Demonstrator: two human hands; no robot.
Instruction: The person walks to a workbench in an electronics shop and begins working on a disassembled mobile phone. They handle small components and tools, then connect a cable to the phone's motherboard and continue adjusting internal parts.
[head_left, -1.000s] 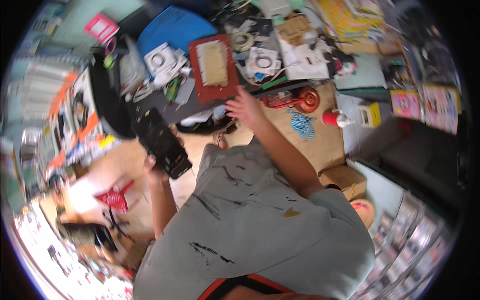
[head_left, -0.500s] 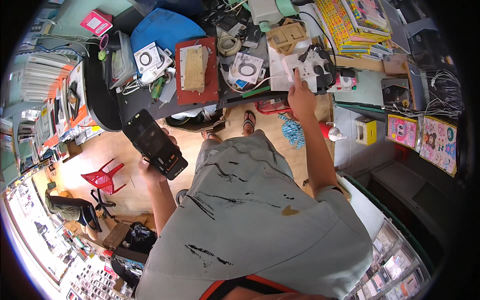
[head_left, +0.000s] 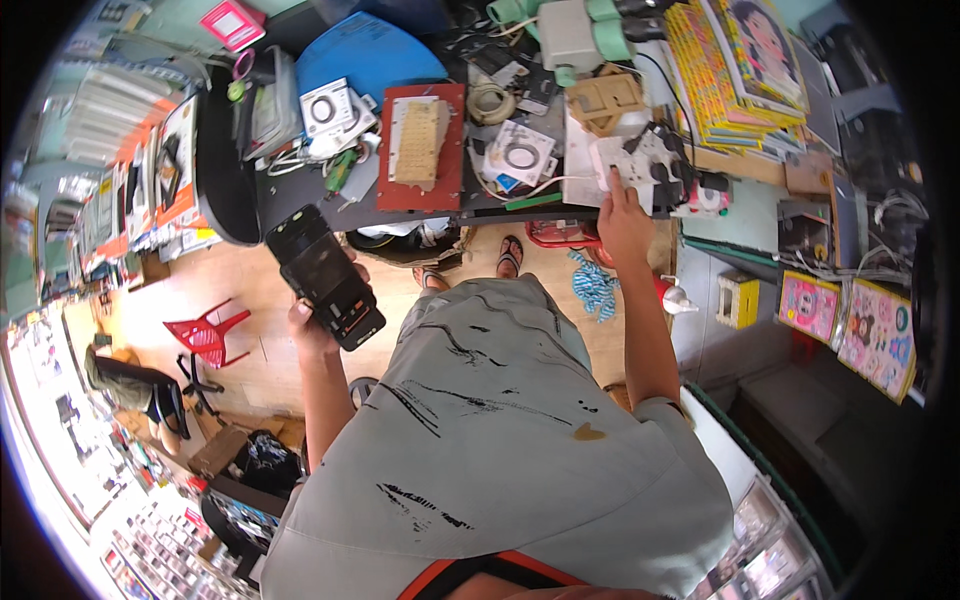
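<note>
My left hand (head_left: 318, 330) is wrapped round a black smartphone (head_left: 325, 278), held tilted in front of the desk. Orange-edged inner parts show at the phone's lower end, and its surface is dark and smudged. My right hand (head_left: 627, 222) reaches to the desk with the index finger stretched out. That fingertip touches the near end of a white power strip (head_left: 625, 160), or lies just over it; the other fingers are partly curled and hold nothing. Black plugs (head_left: 668, 165) crowd the strip's right side. A white cable (head_left: 545, 186) runs left from it.
Left of the strip lie a white box with a ring picture (head_left: 520, 152), a red-brown board (head_left: 393, 195) with a tan perforated block (head_left: 413, 142), and a blue curved sheet (head_left: 370, 52). Yellow-edged books (head_left: 700, 90) are stacked at far right. A red chair (head_left: 207, 338) stands on the floor.
The view has shifted, so the desk sits further right and lower. My right fingertip stays at the power strip, slightly nearer its front end. The phone remains in my left hand.
</note>
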